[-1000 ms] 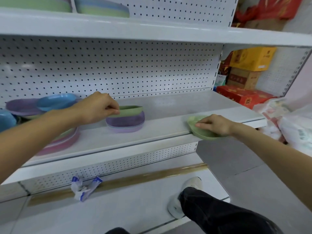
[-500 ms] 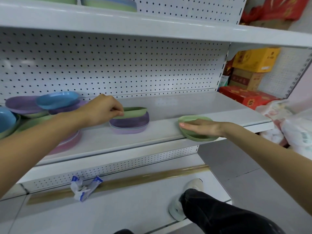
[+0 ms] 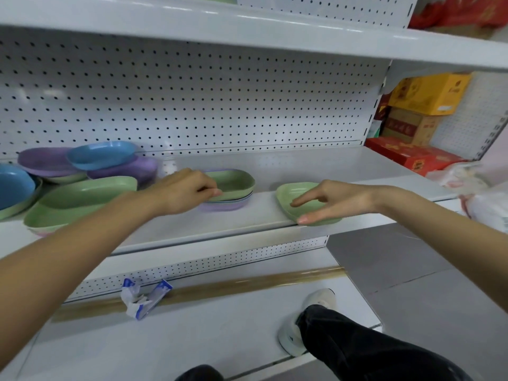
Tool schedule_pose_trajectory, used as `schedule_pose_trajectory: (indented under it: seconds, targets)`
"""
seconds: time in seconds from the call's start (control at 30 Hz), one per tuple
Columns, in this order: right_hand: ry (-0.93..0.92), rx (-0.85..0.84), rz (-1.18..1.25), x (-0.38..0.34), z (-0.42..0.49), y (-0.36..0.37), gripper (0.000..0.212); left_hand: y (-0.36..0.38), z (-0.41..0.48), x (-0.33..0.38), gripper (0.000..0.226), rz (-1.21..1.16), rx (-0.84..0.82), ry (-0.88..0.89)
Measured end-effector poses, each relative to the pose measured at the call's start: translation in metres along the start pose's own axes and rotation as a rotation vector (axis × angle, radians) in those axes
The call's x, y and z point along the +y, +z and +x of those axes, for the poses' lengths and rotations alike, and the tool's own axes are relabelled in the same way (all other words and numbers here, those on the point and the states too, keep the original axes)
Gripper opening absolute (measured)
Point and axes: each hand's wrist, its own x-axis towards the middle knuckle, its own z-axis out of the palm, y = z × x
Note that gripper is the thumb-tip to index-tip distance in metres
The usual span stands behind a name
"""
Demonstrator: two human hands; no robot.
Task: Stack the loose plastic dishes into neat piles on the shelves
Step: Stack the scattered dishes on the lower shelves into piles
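I count one short stack [image 3: 228, 206] in the middle of the shelf [image 3: 302, 166] and one loose green dish [image 3: 298, 192] at its front edge, to the right. At the left is a heap [image 3: 79, 199] with two blue dishes, two purple and one large green.

The left hand [image 3: 184, 192] pinches the near rim of the top green dish [image 3: 233, 181]. Half a second ago this dish was tilted; now it sits flat.

The right hand [image 3: 338, 202] has its fingers spread, with the forefinger inside the loose dish and the thumb at its near rim. Earlier the palm lay flat on it. The dish's long axis runs along the shelf edge.
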Motion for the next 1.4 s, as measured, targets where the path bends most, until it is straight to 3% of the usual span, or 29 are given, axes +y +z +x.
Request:
schedule_pose_trajectory:
  seconds: [0.13,0.23,0.37,0.47,0.7,0.83,0.97,1.07,1.17,1.4]
  targets:
    - [-0.007,0.052,-0.068,0.013,-0.007,0.005,0.054,0.006,0.001,0.006,0.037,-0.079,-0.085,-0.035]
    - [-0.033,0.09,-0.101,0.02,-0.005,0.008,0.035,0.011,0.003,0.003,0.047,-0.06,-0.181,-0.052]
    - [-0.052,0.172,-0.156,0.026,0.002,0.008,0.012,0.02,0.002,0.001,0.053,0.009,-0.18,-0.073]
    - [-0.059,0.348,-0.212,0.021,0.007,0.003,0.017,0.022,-0.002,0.008,0.062,0.039,-0.177,-0.059]
    - [-0.187,0.648,0.059,-0.027,0.022,-0.004,0.021,0.013,-0.026,0.017,0.07,0.017,-0.282,0.046]
    - [-0.279,0.585,0.06,-0.07,0.036,0.012,0.017,-0.021,-0.045,-0.009,0.084,-0.027,-0.154,-0.012]
    - [-0.315,0.416,0.02,-0.095,0.05,0.029,0.023,-0.04,-0.058,-0.019,0.096,-0.074,-0.192,-0.034]
    - [-0.347,0.293,0.087,-0.1,0.055,0.03,0.027,-0.033,-0.058,-0.014,0.092,-0.079,-0.221,-0.027]
    - [-0.313,0.317,0.117,-0.09,0.054,0.021,0.035,-0.027,-0.051,-0.01,0.085,-0.059,-0.21,-0.004]
    - [-0.208,0.222,-0.085,-0.057,0.057,0.02,0.055,-0.012,-0.028,0.003,0.072,0.03,-0.249,0.077]
